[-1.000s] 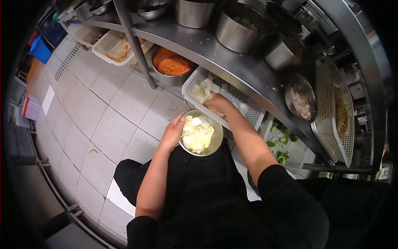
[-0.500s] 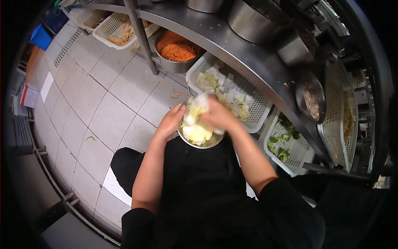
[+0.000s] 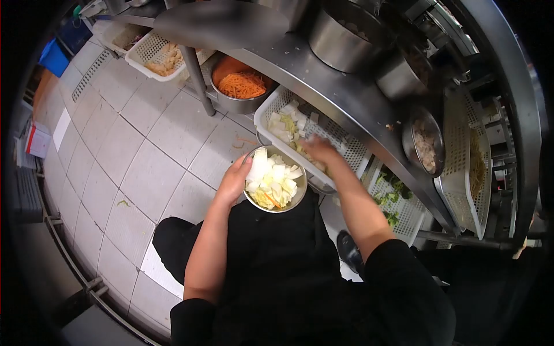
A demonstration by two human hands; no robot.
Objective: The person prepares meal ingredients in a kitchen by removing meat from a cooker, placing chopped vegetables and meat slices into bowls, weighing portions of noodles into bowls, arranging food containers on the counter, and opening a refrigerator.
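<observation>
My left hand (image 3: 233, 180) grips the rim of a round metal bowl (image 3: 299, 198), thumb at the edge and fingers around its side. Chopped pale cabbage (image 3: 276, 173) fills the bowl, with an orange carrot strip on top. My right hand (image 3: 319, 151) is inside a white perforated basket (image 3: 359, 154), over more cut cabbage (image 3: 288, 122). Motion smears its fingers, so whether they hold any leaves does not show.
Shredded carrot (image 3: 242, 85) sits in a metal pot left of the basket. Broccoli (image 3: 393, 193) lies in another basket to the right. Above runs a steel shelf (image 3: 288, 60) with large pots (image 3: 340, 43). A blurred grey object (image 3: 222, 24) hangs over the shelf's left part.
My right hand has left the bowl and moved up and right into the cabbage basket. The bowl now looks fuller. My left hand keeps its hold; a blurred grey object has appeared at the top.
</observation>
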